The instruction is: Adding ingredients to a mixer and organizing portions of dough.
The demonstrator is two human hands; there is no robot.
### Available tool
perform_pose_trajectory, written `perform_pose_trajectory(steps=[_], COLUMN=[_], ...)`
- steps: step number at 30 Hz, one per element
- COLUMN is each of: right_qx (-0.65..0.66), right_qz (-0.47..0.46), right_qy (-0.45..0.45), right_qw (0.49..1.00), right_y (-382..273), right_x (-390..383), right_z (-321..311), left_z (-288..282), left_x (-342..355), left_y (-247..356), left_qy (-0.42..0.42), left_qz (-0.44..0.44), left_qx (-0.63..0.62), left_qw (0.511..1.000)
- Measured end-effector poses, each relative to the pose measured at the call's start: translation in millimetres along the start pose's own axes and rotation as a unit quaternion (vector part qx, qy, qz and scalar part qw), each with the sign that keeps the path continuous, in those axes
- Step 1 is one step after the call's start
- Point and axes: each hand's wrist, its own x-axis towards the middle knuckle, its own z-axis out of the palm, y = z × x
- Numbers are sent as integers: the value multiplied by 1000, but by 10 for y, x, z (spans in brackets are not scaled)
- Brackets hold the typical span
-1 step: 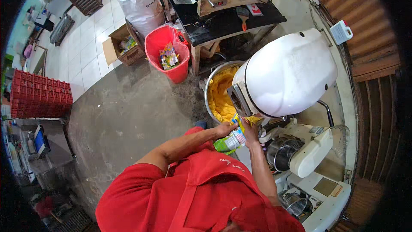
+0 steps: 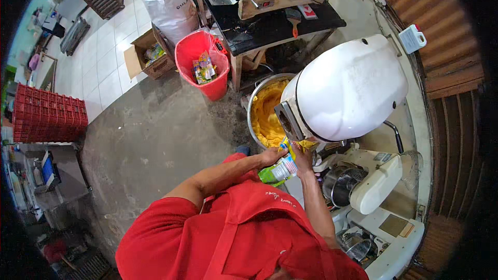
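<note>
Pinching a multicoloured packet (image 2: 284,170) between them, both hands are close together in my head feed. Left hand (image 2: 271,156) has its fingers closed on the packet's upper left edge; right hand (image 2: 302,159) is clamped on the upper right side. I get yellow and blue at the top end, white in the middle, green at the bottom, tilted down toward the wearer's red apron (image 2: 259,218). Can't tell from here whether the packet is torn open

Packet sits at the near side of a big metal bowl (image 2: 250,119), its top end overlapping the rim from my angle; touching or not, I can't say. Bowl holds a thick yellow mixture (image 2: 265,109), swirled and lumpy. Large white mixer head (image 2: 353,91) leans over the bowl's right side and hides part of it from me

Right of the hands, I have a smaller cream mixer (image 2: 376,184) with a dark metal bowl beside it. Beyond the big bowl: black-topped table (image 2: 259,39), brush (image 2: 294,23) with an orange handle on it. Left of that, red bin (image 2: 215,92) with small packets (image 2: 204,67) inside, cardboard box (image 2: 161,68) just beside it, white sack (image 2: 171,8) behind. Far left, I log stacked red crates (image 2: 49,114); upper right, a white jug (image 2: 413,39) near the wall
</note>
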Motion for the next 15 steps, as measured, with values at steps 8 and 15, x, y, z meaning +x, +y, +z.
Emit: perform_pose_trajectory(steps=[8, 15], right_qx=[-28, -42], right_qz=[-19, -4], right_qy=[0, 2], right_qw=[999, 999], right_y=[-14, -274], right_x=[-3, -135], right_z=[-52, 120], left_z=[24, 24], left_x=[39, 196], left_y=[3, -252], left_qy=[-11, -19], left_qz=[14, 5], left_qx=[-12, -77], left_qw=[1000, 997])
